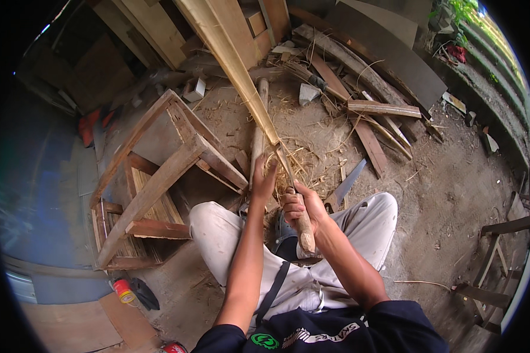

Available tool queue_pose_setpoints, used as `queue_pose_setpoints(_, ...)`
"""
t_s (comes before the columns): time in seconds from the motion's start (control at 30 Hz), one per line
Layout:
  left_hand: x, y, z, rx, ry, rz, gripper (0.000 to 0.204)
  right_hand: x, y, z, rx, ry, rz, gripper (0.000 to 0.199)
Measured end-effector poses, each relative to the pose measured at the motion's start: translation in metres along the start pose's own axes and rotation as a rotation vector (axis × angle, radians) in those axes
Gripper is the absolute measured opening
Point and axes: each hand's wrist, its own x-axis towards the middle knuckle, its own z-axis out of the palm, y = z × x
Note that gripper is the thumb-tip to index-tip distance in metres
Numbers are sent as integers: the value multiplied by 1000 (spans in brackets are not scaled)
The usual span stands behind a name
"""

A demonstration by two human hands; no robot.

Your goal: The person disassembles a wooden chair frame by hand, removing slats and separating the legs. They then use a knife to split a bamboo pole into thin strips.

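My right hand (303,206) is wrapped round the wooden handle (305,232) of a knife, held between my knees. Its narrow blade (285,162) points up and away, the tip end meeting the near end of a long pale strip of split bamboo or wood (235,67). That strip slants in from the top of the view. Just left of the blade is my left hand (264,181), thumb and fingers apart, with no clear grip on anything. A round wooden pole (258,138) runs along the ground beside its fingers.
Curled shavings (303,167) litter the dirt floor ahead. A handsaw (348,183) lies by my right knee. On the left stands a wooden frame (153,200), possibly an upturned stool. Planks (365,132) are heaped at far right, and a red-and-yellow can (123,290) sits at lower left.
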Motion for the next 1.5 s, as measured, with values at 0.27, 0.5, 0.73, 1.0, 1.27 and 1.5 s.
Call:
queue_pose_setpoints(0.27,-29,-9,50,-151,63,-90,35,-55,15,36,188,-152,74,28)
queue_pose_setpoints(0.5,-39,11,54,66,202,23,41,-51,-12,39,259,-297,147,28)
queue_pose_setpoints(0.73,-26,60,53,40,165,48,44,-54,-32,37,-112,-241,9,30)
queue_pose_setpoints(1.0,-18,98,66,56,76,34,48,-68,-43,52,36,-254,-35,26)
queue_pose_setpoints(1.27,23,109,51,175,75,-45,51,-105,3,40,8,-249,-8,32)
queue_pose_setpoints(1.5,41,137,9,-511,-171,-349,31,-135,-4,41,-1079,153,-796,36)
